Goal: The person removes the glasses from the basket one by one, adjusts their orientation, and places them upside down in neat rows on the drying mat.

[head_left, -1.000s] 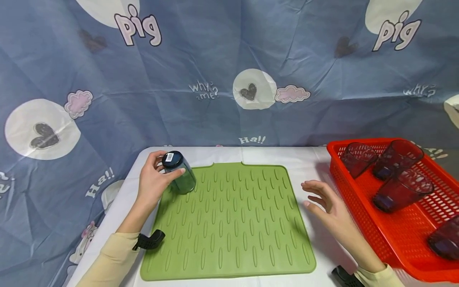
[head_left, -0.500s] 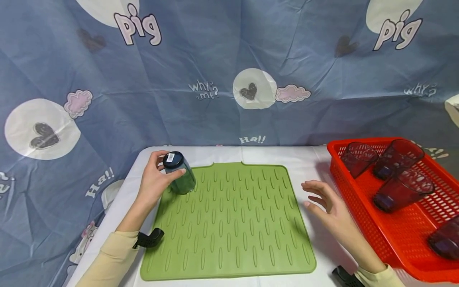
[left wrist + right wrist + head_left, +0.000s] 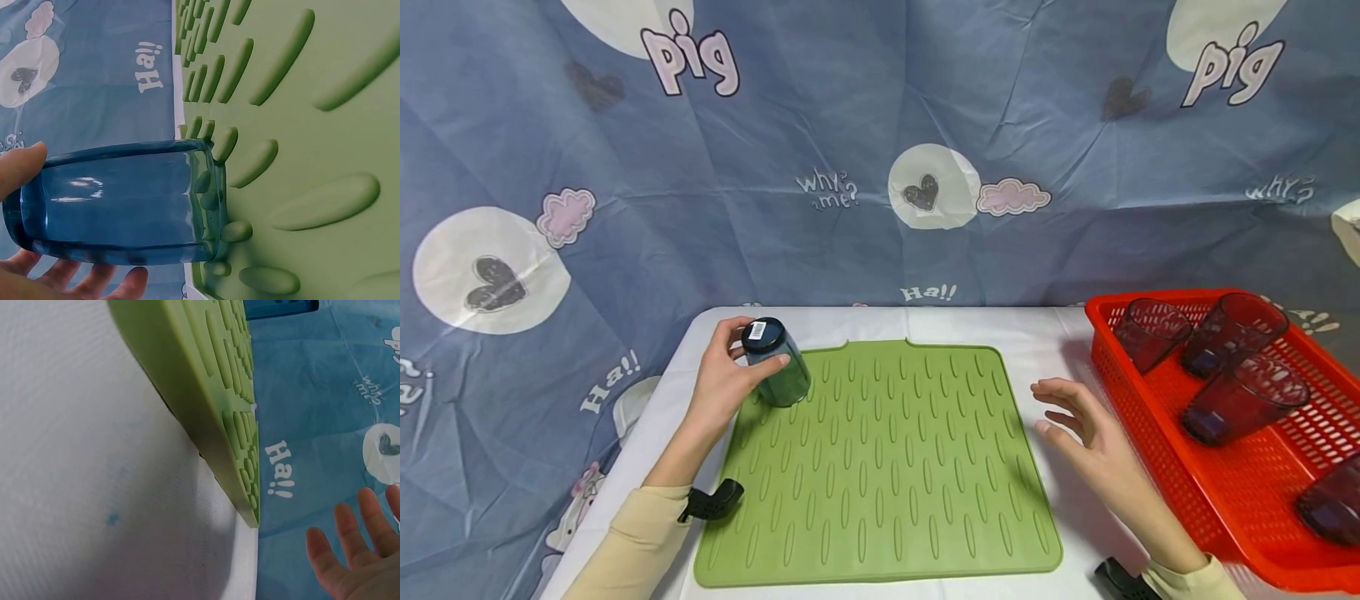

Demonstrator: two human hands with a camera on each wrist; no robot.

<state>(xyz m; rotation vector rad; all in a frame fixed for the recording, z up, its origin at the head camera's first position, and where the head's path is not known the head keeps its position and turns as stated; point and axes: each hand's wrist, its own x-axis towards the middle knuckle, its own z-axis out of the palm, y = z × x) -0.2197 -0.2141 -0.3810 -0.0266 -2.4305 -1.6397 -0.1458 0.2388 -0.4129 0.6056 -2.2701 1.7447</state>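
Note:
A blue drinking glass (image 3: 784,371) stands upside down at the far left corner of the green ridged mat (image 3: 887,467), its base with a white label facing up. My left hand (image 3: 722,379) grips it near that base, thumb on the near side and fingers round the far side. In the left wrist view the glass (image 3: 125,203) has its rim against the mat's ridges. My right hand (image 3: 1093,437) hovers beyond the mat's right edge with fingers loosely bent and holding nothing. The right wrist view shows those fingers (image 3: 356,537) spread apart.
On the right stands a red plastic basket (image 3: 1206,517) with perforated sides. Several dark-looking glasses lie tilted in it, one glass (image 3: 1243,396) near its middle. A white cloth (image 3: 1037,337) covers the table, and a blue printed curtain (image 3: 850,258) hangs behind.

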